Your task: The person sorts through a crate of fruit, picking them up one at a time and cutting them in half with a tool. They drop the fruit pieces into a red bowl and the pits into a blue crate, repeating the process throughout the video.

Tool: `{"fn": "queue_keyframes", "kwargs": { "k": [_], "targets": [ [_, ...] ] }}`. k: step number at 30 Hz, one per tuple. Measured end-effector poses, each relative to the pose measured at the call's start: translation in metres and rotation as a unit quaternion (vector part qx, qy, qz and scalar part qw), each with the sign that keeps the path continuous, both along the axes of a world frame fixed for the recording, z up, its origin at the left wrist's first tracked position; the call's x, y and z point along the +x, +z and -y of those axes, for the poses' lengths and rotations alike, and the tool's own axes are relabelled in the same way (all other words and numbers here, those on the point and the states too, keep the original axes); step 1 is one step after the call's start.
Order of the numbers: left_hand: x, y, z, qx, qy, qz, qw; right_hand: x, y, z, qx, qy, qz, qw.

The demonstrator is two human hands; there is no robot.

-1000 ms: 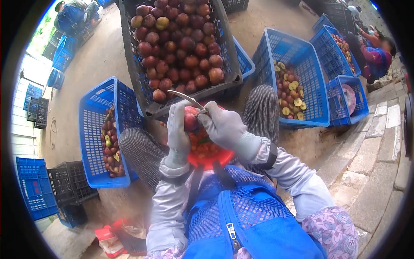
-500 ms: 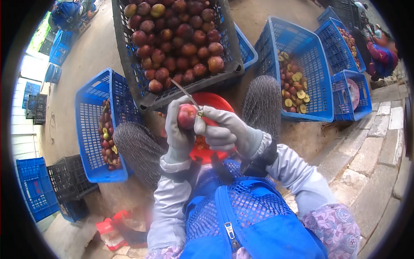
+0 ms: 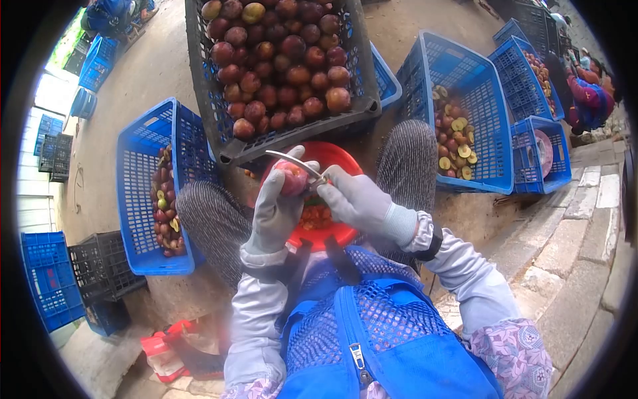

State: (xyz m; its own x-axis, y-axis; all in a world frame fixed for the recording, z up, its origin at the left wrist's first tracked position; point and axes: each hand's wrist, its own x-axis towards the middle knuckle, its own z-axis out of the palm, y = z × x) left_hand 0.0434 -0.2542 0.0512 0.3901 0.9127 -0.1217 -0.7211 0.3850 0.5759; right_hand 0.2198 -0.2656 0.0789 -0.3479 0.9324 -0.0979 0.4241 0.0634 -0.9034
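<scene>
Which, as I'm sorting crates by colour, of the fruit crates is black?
The crate beyond the red bowl, heaped with whole fruit; the other fruit crates, left and right, are blue.

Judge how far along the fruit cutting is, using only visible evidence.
Apparently done: cut fruit in the right blue crate and left blue crate. In hand: the left hand holds one fruit, the right hand a curved knife at it. Remaining: whole fruit crowding the black crate, so the job looks well short of finished.
</scene>
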Motion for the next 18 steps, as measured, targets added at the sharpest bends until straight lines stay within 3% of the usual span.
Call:
{"fn": "queue_keyframes", "kwargs": {
  "k": [7,13,17,18],
  "targets": [
    [-0.007,0.0,0.0,0.019,-0.044,0.003,0.999,-0.003,0.008,0.003,0.039,0.033,0.09,0.995],
    [-0.009,0.017,0.004,0.09,-0.039,-0.254,0.962,-0.002,-0.004,0.007,0.066,0.04,0.097,0.992],
    [0.015,0.01,0.015,-0.078,0.028,-0.021,0.996,-0.013,-0.022,0.016,0.082,-0.008,0.075,0.994],
    [0.015,0.01,0.014,-0.077,0.019,-0.03,0.996,-0.016,-0.025,0.017,0.082,-0.025,0.067,0.994]
  ]
}}
